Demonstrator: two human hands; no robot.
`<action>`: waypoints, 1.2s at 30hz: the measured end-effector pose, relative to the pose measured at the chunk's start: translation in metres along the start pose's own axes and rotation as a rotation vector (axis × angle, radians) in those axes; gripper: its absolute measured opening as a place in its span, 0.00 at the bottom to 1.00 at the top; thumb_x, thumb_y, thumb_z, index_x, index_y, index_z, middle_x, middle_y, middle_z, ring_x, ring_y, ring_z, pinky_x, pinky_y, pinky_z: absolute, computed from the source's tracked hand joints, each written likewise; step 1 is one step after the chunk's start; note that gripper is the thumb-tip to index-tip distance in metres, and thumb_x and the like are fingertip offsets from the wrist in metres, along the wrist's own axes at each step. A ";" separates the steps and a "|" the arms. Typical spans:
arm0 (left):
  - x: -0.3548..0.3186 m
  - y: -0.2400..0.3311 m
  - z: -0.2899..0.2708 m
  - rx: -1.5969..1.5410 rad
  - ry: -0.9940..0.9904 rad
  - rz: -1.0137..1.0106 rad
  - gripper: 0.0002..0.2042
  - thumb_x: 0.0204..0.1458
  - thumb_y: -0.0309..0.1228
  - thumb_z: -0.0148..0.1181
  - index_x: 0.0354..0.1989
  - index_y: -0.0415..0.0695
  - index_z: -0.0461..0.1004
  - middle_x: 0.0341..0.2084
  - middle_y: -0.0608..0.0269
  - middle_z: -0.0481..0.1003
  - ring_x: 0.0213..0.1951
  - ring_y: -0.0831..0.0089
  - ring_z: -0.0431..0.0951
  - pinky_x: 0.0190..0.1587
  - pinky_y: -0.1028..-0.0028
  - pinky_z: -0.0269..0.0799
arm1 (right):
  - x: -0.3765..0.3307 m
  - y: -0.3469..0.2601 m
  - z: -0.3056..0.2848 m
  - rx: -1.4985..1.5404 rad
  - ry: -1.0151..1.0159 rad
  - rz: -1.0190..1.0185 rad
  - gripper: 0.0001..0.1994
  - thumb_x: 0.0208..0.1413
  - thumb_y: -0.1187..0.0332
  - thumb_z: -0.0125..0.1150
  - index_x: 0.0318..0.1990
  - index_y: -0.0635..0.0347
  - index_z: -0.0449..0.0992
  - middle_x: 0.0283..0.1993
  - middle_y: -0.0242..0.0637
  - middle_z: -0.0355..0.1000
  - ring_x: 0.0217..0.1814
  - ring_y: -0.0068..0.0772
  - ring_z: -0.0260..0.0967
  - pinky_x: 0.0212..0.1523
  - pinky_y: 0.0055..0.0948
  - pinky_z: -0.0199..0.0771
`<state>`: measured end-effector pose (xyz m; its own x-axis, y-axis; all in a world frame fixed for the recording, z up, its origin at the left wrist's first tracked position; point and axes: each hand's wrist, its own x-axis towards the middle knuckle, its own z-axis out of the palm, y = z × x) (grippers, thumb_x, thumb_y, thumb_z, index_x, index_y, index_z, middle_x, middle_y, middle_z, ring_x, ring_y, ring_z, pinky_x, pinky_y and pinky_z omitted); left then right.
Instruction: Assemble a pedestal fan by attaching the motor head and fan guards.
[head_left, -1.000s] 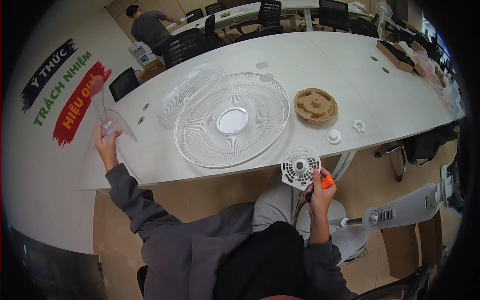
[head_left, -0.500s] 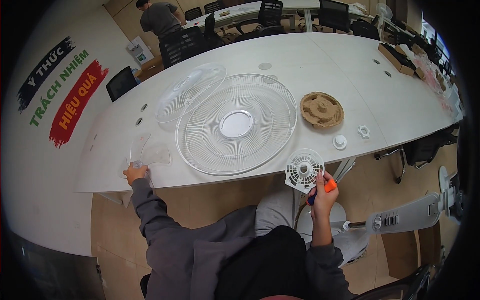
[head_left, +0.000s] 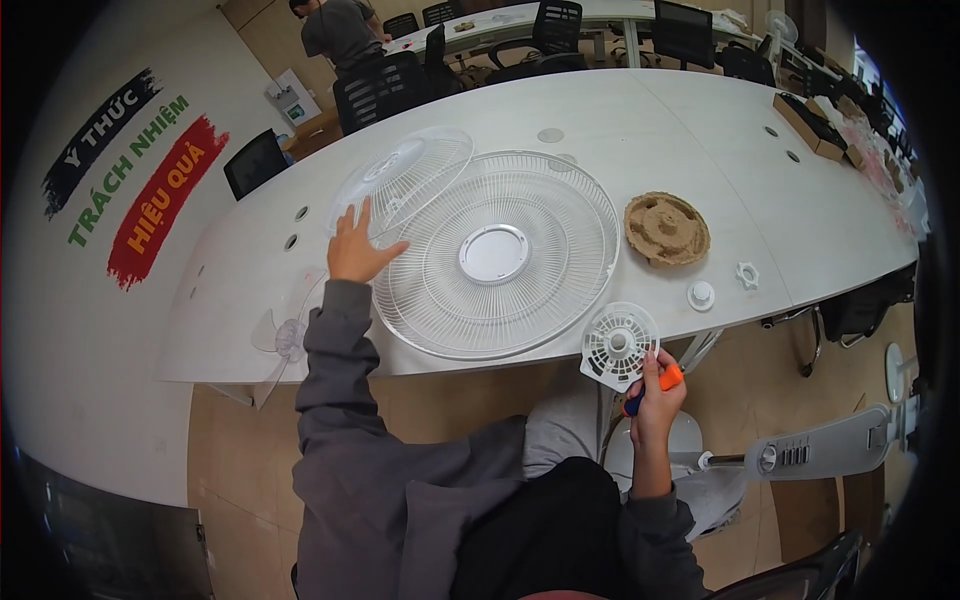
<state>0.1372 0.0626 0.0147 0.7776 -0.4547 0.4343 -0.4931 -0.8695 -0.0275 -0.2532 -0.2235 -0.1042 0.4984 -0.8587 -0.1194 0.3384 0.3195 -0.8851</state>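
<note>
My left hand is spread wide at the left rim of a large white wire fan grille, holding nothing. Behind its fingers a second grille partly overlaps the first. Nearer the table's left end lies a clear plastic fan blade, partly covered by my left sleeve. My right hand is closed around a screwdriver with an orange and blue handle. The same hand pinches the edge of a round, slotted white plastic fan motor cover, held up beyond the table's front edge.
On the white table are a brown moulded pulp piece, a white knob and a white ring nut. A fan stand with a control panel leans at my right. Chairs and another person are beyond the table.
My left hand has let go of the clear fan blade and moved up and right to the grilles, fingers spreading. My right hand keeps the cover and screwdriver. The whole view has shifted slightly.
</note>
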 end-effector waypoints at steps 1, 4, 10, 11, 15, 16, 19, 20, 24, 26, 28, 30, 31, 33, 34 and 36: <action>0.005 0.015 0.007 0.004 -0.063 -0.058 0.52 0.44 0.53 0.73 0.74 0.44 0.51 0.68 0.37 0.59 0.69 0.44 0.59 0.67 0.55 0.61 | -0.001 0.000 -0.001 0.025 -0.004 -0.002 0.14 0.64 0.69 0.62 0.49 0.71 0.73 0.31 0.33 0.73 0.16 0.14 0.62 0.16 0.16 0.62; 0.024 0.042 0.031 0.271 -0.026 0.110 0.45 0.50 0.50 0.68 0.74 0.50 0.53 0.68 0.40 0.59 0.67 0.44 0.63 0.62 0.51 0.67 | -0.009 -0.003 -0.007 -0.027 0.001 -0.011 0.14 0.64 0.67 0.61 0.50 0.70 0.73 0.30 0.31 0.71 0.17 0.14 0.61 0.17 0.18 0.63; 0.060 0.029 0.037 0.189 -0.112 -0.024 0.23 0.63 0.40 0.55 0.62 0.41 0.67 0.42 0.47 0.75 0.50 0.56 0.77 0.41 0.57 0.77 | -0.008 -0.007 -0.021 0.006 0.074 -0.020 0.14 0.64 0.68 0.62 0.50 0.71 0.73 0.30 0.32 0.72 0.16 0.14 0.62 0.16 0.17 0.62; 0.064 0.024 0.033 0.199 -0.016 -0.005 0.21 0.64 0.42 0.53 0.57 0.38 0.70 0.38 0.46 0.78 0.45 0.56 0.79 0.44 0.57 0.76 | -0.008 -0.007 -0.022 0.019 0.103 -0.012 0.14 0.63 0.69 0.62 0.49 0.72 0.73 0.30 0.33 0.73 0.16 0.15 0.62 0.16 0.17 0.62; 0.060 0.017 0.034 0.181 0.070 0.278 0.37 0.59 0.54 0.57 0.68 0.39 0.61 0.62 0.41 0.67 0.64 0.47 0.67 0.63 0.46 0.64 | -0.007 -0.008 -0.022 0.064 0.068 -0.015 0.13 0.64 0.69 0.62 0.48 0.72 0.73 0.30 0.32 0.72 0.16 0.15 0.62 0.17 0.18 0.62; 0.057 0.017 0.041 0.177 0.088 0.288 0.37 0.59 0.54 0.57 0.68 0.39 0.61 0.62 0.41 0.67 0.64 0.47 0.67 0.63 0.46 0.64 | -0.008 -0.008 -0.021 0.064 0.057 -0.026 0.13 0.64 0.69 0.62 0.48 0.72 0.73 0.30 0.32 0.72 0.16 0.15 0.62 0.17 0.18 0.62; 0.066 0.023 0.073 0.296 0.026 0.220 0.33 0.62 0.49 0.53 0.71 0.43 0.57 0.67 0.41 0.62 0.66 0.39 0.64 0.62 0.37 0.61 | -0.011 -0.007 -0.019 0.055 0.068 0.015 0.13 0.64 0.68 0.62 0.48 0.71 0.73 0.30 0.32 0.72 0.16 0.15 0.62 0.17 0.17 0.62; 0.071 0.021 0.081 0.316 0.021 0.213 0.33 0.62 0.49 0.53 0.71 0.43 0.57 0.67 0.41 0.62 0.66 0.39 0.64 0.62 0.37 0.61 | -0.013 -0.006 -0.019 0.053 0.069 0.016 0.13 0.64 0.68 0.62 0.48 0.71 0.73 0.30 0.32 0.72 0.16 0.15 0.62 0.17 0.17 0.62; 0.095 -0.004 0.076 0.468 0.251 0.207 0.25 0.60 0.32 0.51 0.67 0.46 0.63 0.62 0.50 0.68 0.60 0.48 0.72 0.58 0.46 0.69 | -0.013 -0.005 -0.024 0.051 0.085 0.022 0.14 0.64 0.66 0.63 0.49 0.70 0.73 0.31 0.32 0.71 0.17 0.15 0.62 0.17 0.18 0.63; 0.106 -0.026 0.049 0.424 0.417 0.218 0.21 0.55 0.26 0.53 0.59 0.44 0.70 0.53 0.60 0.75 0.53 0.60 0.77 0.51 0.61 0.74 | -0.011 -0.005 -0.025 0.060 0.094 0.023 0.14 0.64 0.67 0.62 0.48 0.70 0.73 0.32 0.34 0.72 0.17 0.16 0.63 0.17 0.17 0.64; 0.116 -0.049 0.014 0.131 0.644 0.202 0.15 0.51 0.19 0.55 0.48 0.40 0.77 0.37 0.56 0.81 0.41 0.58 0.82 0.45 0.62 0.76 | -0.009 -0.004 -0.026 0.065 0.100 0.016 0.14 0.64 0.67 0.62 0.48 0.70 0.73 0.32 0.34 0.72 0.17 0.16 0.63 0.17 0.18 0.64; 0.115 -0.064 -0.011 0.105 0.776 0.193 0.13 0.50 0.18 0.55 0.44 0.40 0.78 0.35 0.52 0.81 0.37 0.53 0.82 0.43 0.60 0.77 | -0.008 -0.003 -0.024 0.046 0.085 0.021 0.14 0.64 0.67 0.62 0.48 0.70 0.73 0.32 0.34 0.72 0.17 0.16 0.63 0.17 0.18 0.64; 0.112 -0.071 -0.021 0.058 0.799 0.048 0.13 0.50 0.19 0.56 0.44 0.39 0.78 0.36 0.50 0.81 0.38 0.53 0.82 0.42 0.60 0.77 | -0.008 -0.002 -0.023 0.043 0.080 0.023 0.14 0.64 0.67 0.62 0.48 0.70 0.73 0.32 0.34 0.72 0.17 0.16 0.63 0.17 0.18 0.64; 0.101 -0.081 -0.032 0.021 0.817 -0.104 0.12 0.50 0.20 0.57 0.44 0.39 0.78 0.38 0.49 0.81 0.39 0.52 0.82 0.42 0.60 0.77 | -0.009 0.000 -0.021 0.037 0.066 0.031 0.14 0.64 0.67 0.62 0.48 0.70 0.73 0.33 0.34 0.72 0.17 0.16 0.63 0.17 0.18 0.63; 0.094 -0.085 -0.034 -0.040 0.925 -0.189 0.10 0.52 0.21 0.57 0.43 0.39 0.78 0.36 0.48 0.81 0.37 0.51 0.82 0.41 0.60 0.77 | -0.009 0.000 -0.020 0.036 0.059 0.039 0.14 0.64 0.67 0.63 0.48 0.70 0.73 0.32 0.34 0.72 0.17 0.16 0.63 0.17 0.18 0.63; 0.082 -0.093 -0.036 -0.096 1.039 -0.277 0.08 0.54 0.22 0.57 0.41 0.38 0.79 0.35 0.47 0.82 0.36 0.50 0.82 0.39 0.60 0.77 | -0.008 0.001 -0.019 0.038 0.045 0.046 0.14 0.64 0.66 0.63 0.48 0.70 0.73 0.32 0.34 0.72 0.16 0.16 0.62 0.17 0.18 0.63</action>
<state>0.2330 0.1130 0.0856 0.1774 0.1809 0.9674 -0.4143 -0.8779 0.2401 -0.2718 -0.2239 -0.1129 0.4785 -0.8594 -0.1804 0.3460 0.3733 -0.8607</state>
